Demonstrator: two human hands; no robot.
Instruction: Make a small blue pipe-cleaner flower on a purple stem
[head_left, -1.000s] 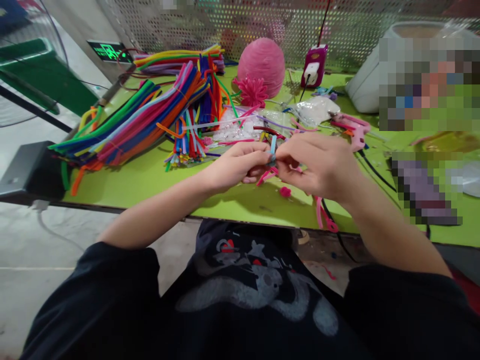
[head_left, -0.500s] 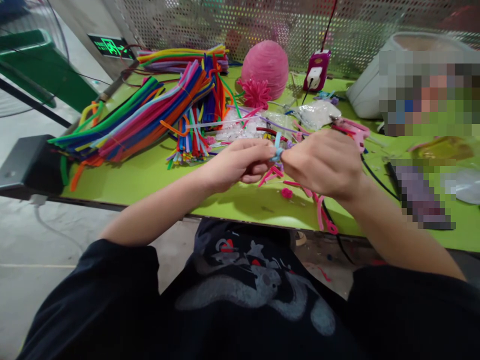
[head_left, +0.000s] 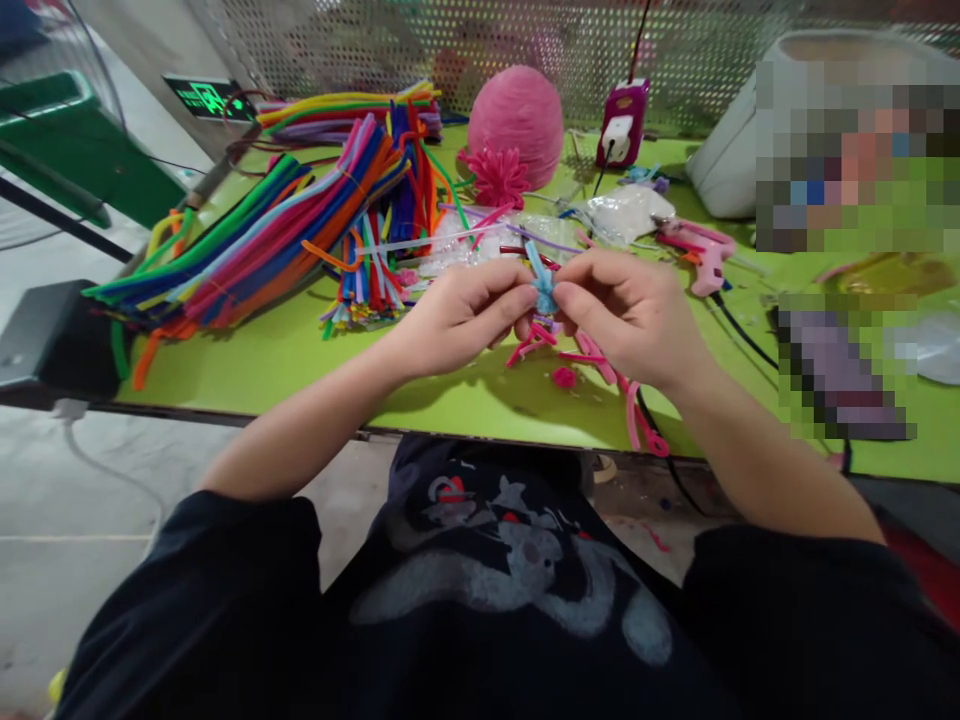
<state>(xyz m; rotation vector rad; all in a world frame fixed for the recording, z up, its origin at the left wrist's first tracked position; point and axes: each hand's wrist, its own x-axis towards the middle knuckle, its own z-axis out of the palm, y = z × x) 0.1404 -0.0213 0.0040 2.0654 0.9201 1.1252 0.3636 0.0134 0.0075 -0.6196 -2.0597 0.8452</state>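
Between my two hands is a small light-blue pipe cleaner piece, bent and bunched together, with one end sticking up. My left hand pinches its left side between thumb and forefinger. On the other side my right hand grips it the same way, thumb toward me. Both hands are held just above the green table. Under them lie pink pipe cleaner pieces and a small pink curl. Part of the blue piece is hidden by my fingertips.
Bundles of coloured pipe cleaners fill the table's left side. Behind my hands stand a pink ball, plastic bags and a purple power socket. A pink glue gun with a black cord lies right, near a white bucket.
My right hand has turned from a fist with its back up to a pinch with the thumb showing. The blue piece is more visible now. The view has shifted slightly.
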